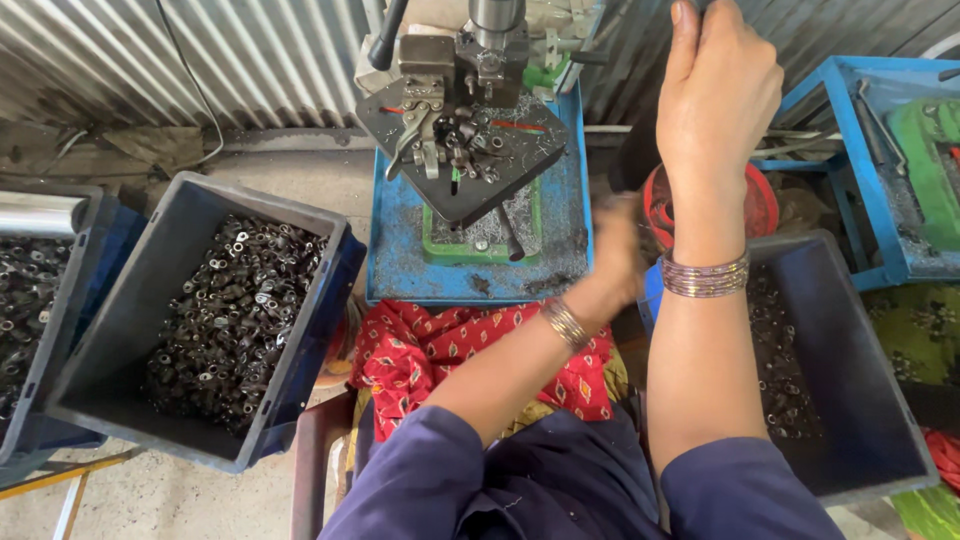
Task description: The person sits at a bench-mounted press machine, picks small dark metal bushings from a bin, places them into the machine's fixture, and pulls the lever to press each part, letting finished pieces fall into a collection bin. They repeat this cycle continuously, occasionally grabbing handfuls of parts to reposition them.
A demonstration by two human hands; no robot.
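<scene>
**Q:** Hands first: where are yours?

**A:** Your right hand is raised, fingers curled around a lever hidden at the frame's top. Your left hand blurs above the right dark plastic bin; its fingers' state cannot be told.

**Q:** And the work?

**A:** Small dark metal rings heap the left grey bin; fewer lie in the right one. More sit on the black drill-press table.
</scene>
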